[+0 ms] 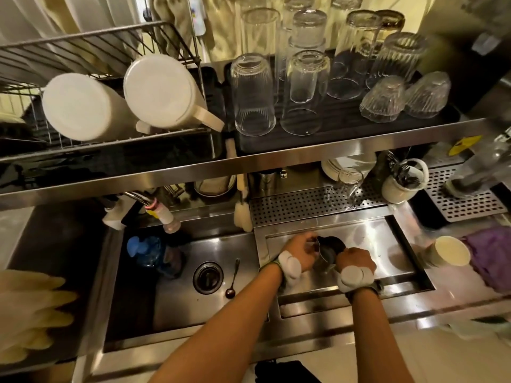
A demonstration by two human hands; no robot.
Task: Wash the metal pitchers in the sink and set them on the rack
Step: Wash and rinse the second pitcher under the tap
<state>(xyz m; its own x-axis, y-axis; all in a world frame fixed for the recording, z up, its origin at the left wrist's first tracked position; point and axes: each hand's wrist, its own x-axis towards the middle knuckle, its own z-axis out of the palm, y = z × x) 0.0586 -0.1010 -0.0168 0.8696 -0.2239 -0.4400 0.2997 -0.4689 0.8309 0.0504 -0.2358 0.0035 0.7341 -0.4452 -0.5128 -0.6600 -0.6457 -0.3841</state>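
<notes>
A long stainless-steel shelf (304,153) is carrying a wire dish rack (83,41) holding two white plastic jugs (160,89) and a black ribbed mat (345,129) of upturned clear glasses (253,95). Below, a white cup (449,251) and purple cloth (492,261) are sitting on the steel tabletop (414,302).

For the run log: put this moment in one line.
left hand: grips metal pitcher | right hand: grips it | place: right basin | rack: two white jugs

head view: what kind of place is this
Probably a cafe or bar wash-up area: rows of upturned glasses above a steel sink, a perforated drain tray, and a metal pitcher.
</notes>
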